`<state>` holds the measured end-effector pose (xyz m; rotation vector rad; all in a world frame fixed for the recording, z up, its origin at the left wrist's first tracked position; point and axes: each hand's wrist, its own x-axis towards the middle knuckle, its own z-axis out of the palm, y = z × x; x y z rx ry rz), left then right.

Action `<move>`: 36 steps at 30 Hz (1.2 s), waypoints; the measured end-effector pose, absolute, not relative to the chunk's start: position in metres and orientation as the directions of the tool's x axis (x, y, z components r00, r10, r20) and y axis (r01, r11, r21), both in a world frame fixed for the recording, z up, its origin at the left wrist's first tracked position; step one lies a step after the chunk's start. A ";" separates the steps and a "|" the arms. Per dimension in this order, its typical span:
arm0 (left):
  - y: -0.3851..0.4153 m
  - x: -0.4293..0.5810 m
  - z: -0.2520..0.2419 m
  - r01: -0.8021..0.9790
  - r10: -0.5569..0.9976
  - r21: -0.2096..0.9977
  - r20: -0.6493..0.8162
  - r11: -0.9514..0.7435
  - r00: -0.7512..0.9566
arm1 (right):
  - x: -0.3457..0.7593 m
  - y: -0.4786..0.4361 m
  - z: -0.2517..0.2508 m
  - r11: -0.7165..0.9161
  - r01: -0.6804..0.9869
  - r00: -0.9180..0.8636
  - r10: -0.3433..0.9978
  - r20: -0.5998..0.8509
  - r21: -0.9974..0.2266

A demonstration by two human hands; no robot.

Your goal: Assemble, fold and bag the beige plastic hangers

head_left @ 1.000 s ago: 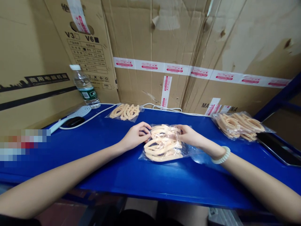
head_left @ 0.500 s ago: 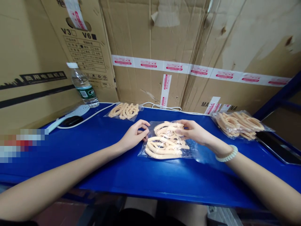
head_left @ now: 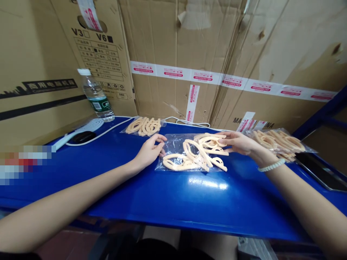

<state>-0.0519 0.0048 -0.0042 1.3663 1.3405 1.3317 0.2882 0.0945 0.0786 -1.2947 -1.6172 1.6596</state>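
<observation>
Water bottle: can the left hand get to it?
Probably yes. The left hand touches the clear bag; only blue table and a thin white cable lie between it and the water bottle.

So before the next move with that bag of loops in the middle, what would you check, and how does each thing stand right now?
1. Is the left hand on the clear bag? Ok: its fingertips rest at the bag's edge. Pinching or pressing: cannot tell.
2. Does the right hand have the pale loops? Ok: its fingers close on their far end.
3. Are the loops free of the bag? Not ok: several lie inside it.
4. Is the bag flat on the blue table? Ok.
5. Is the full bag at the right apart from the right wrist? Cannot tell: they overlap in view.
</observation>
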 end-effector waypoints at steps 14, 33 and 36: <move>0.009 -0.057 -0.001 0.266 0.954 0.952 0.211 -0.150 -0.215 | 0.316 0.131 0.053 -0.007 0.475 -0.009 1.000 -0.012 -0.880; 0.000 -0.054 0.005 0.430 0.977 0.898 0.165 -0.094 -0.133 | 0.242 0.056 0.048 0.847 0.521 -0.827 0.531 0.187 -0.100; -0.001 -0.053 0.004 0.412 0.980 0.905 0.167 -0.107 -0.111 | 0.242 0.054 0.040 0.839 0.525 -0.821 0.543 0.174 -0.141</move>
